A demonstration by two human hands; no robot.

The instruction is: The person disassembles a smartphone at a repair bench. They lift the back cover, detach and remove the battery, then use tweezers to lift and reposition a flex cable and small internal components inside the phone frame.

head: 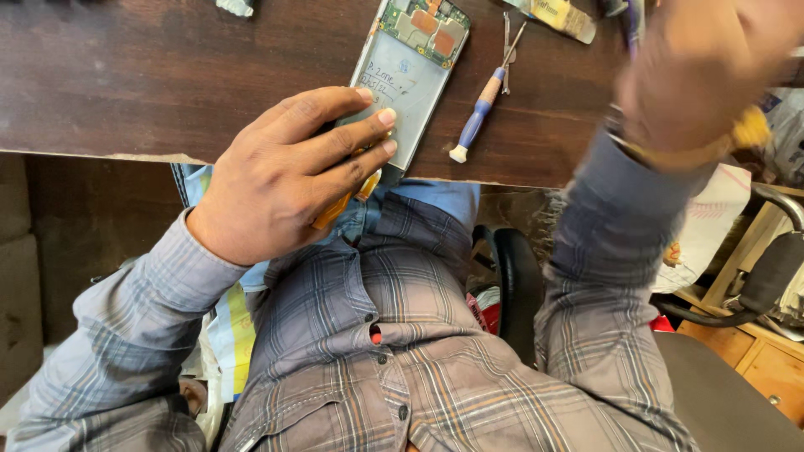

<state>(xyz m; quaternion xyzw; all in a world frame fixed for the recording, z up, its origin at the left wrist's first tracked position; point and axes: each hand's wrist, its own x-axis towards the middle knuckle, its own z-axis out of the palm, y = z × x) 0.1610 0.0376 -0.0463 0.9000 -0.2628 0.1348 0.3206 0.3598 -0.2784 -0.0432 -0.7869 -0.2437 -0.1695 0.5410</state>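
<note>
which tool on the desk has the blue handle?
The screwdriver lying right of the opened phone, blue grip with a white end cap. The tweezers beside it are bare metal.

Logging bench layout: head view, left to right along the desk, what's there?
Left hand resting on the lower end of the opened phone → blue-handled screwdriver → tweezers → right hand, blurred, raised above the wooden desk.
</note>
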